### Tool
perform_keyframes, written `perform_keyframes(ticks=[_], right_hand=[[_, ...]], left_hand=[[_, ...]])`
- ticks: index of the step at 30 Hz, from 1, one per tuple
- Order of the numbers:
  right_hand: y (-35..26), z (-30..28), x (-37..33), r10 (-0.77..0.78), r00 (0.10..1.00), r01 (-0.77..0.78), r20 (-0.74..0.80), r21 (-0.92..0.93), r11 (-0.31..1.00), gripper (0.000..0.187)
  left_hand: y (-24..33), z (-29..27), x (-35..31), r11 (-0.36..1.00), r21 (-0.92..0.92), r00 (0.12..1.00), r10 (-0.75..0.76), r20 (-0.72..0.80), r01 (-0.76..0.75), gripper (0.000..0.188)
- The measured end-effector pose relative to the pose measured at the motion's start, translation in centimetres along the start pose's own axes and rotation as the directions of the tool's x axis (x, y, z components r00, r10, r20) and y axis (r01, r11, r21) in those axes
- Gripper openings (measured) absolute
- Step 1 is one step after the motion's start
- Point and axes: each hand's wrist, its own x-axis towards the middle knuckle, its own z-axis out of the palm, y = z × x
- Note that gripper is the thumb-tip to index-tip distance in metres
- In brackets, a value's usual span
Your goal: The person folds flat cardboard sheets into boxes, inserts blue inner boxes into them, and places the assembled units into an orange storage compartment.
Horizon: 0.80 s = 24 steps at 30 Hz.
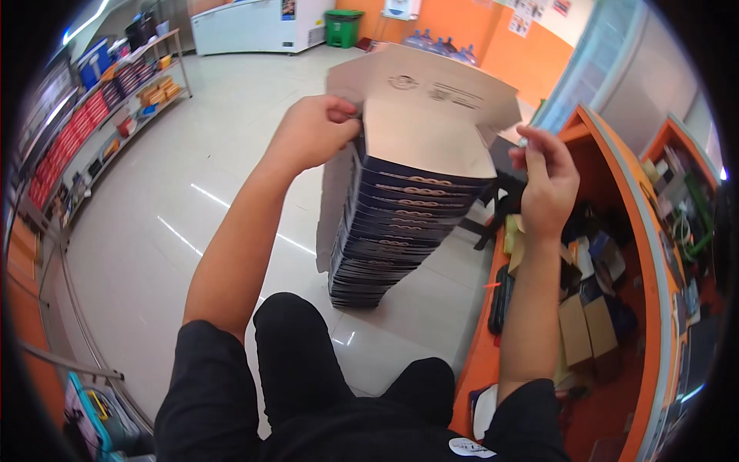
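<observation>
A tall stack of dark blue cardboard boxes [400,223] rises from the floor in front of my knees. The topmost box [431,142] shows its plain beige inside, with its lid flap [439,81] spread out at the far side. At the box's left corner, the fingers of my left hand [317,132] are closed on the edge of the cardboard. My right hand [548,181] is off the stack's right side, fingers curled and thumb against them. Whatever it may hold at the fingertips is too small to name.
On the right stands an orange cabinet [654,254] with small cartons [589,331] inside. A shelf rack [115,115] with red boxes lines the left wall. A white chest freezer [246,29], a green bin [342,29] and water bottles [443,46] are at the back.
</observation>
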Motion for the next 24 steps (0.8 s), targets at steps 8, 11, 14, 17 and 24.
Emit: perform_keyframes(ticks=[8,11,14,17,24], right_hand=[[11.4,-2.6,-28.8,0.699,0.575,-0.704,-0.424,0.178,0.688,0.017],[9.1,-1.9,-38.8,0.810,0.408,-0.889,-0.422,0.017,0.457,0.016],[5.5,-5.2,-44.7,0.694,0.591,-0.806,-0.411,-0.336,0.487,0.013],[2.0,-11.8,-50.3,0.588,0.661,-0.737,-0.466,-0.550,0.392,0.018],[-0.4,-16.5,-54.4,0.809,0.361,-0.632,-0.464,-0.760,-0.153,0.074]], left_hand=[[0.2,6.7,-0.3,0.906,-0.114,0.895,0.370,-0.250,-0.407,0.033],[-2.4,4.9,-1.3,0.828,0.106,0.809,0.560,-0.181,-0.550,0.037],[0.5,4.9,-3.8,0.749,0.232,0.685,0.662,-0.305,-0.621,0.041],[2.0,8.3,-6.4,0.817,0.048,0.719,0.531,-0.448,-0.574,0.042],[0.7,7.9,-5.2,0.820,0.056,0.730,0.536,-0.423,-0.570,0.036]])
